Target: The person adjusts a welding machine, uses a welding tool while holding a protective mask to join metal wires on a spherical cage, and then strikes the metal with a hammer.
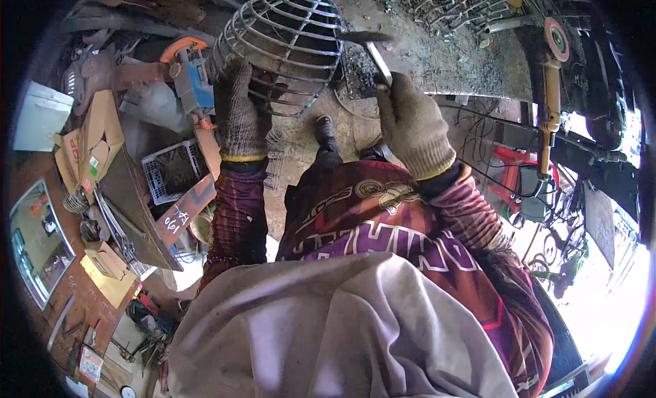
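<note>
A dome-shaped cage of welded metal rods (298, 33) rests at the far edge of the view, on the dark work surface (444, 63). My left hand (242, 117), in a grey knit glove with a yellow cuff edge, is closed at the cage's near left rim; its fingertips are partly hidden. In my gloved right hand (415, 128) is a hammer (378, 61) with a pale handle, its long dark head beside the cage's right side. Whether the head touches the rods, I cannot tell.
A yellow angle grinder (551, 97) lies at the right. Blue-and-orange tool (191, 80), plastic crate (171, 172) and cardboard box (96, 145) are at the left. Metal rods (465, 5) lie at the back; a red-framed machine (526, 182) stands lower right, near cables.
</note>
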Demonstrator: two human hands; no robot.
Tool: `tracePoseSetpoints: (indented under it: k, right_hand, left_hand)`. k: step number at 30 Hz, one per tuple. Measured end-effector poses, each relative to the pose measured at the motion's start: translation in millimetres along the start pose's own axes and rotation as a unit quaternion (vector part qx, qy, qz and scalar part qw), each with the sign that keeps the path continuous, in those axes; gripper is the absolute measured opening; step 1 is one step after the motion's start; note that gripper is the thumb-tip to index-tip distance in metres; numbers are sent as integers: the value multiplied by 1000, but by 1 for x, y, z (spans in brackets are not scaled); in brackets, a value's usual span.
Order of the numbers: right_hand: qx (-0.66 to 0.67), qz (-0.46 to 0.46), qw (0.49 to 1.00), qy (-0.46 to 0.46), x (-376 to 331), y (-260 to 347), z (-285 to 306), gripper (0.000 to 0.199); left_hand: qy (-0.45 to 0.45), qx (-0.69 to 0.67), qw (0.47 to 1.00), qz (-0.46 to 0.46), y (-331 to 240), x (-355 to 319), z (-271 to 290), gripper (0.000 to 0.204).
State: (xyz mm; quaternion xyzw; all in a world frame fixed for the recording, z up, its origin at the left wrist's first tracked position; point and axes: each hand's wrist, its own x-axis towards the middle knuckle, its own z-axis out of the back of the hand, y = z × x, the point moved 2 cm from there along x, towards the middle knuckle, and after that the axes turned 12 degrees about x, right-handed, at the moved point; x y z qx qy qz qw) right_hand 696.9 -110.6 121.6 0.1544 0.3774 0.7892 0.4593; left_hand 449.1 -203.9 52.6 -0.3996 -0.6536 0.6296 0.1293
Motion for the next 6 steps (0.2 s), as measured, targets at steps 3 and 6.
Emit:
tracePoseSetpoints:
  k: [3,6]
  right_hand:
    - [108,-9,993,-51,-2,2,10,24]
    - [235,-93,966,-48,-3,11,26,31]
  left_hand:
    - [46,118,989,-74,5,6,10,31]
    - [89,-100,991,-18,7,11,8,39]
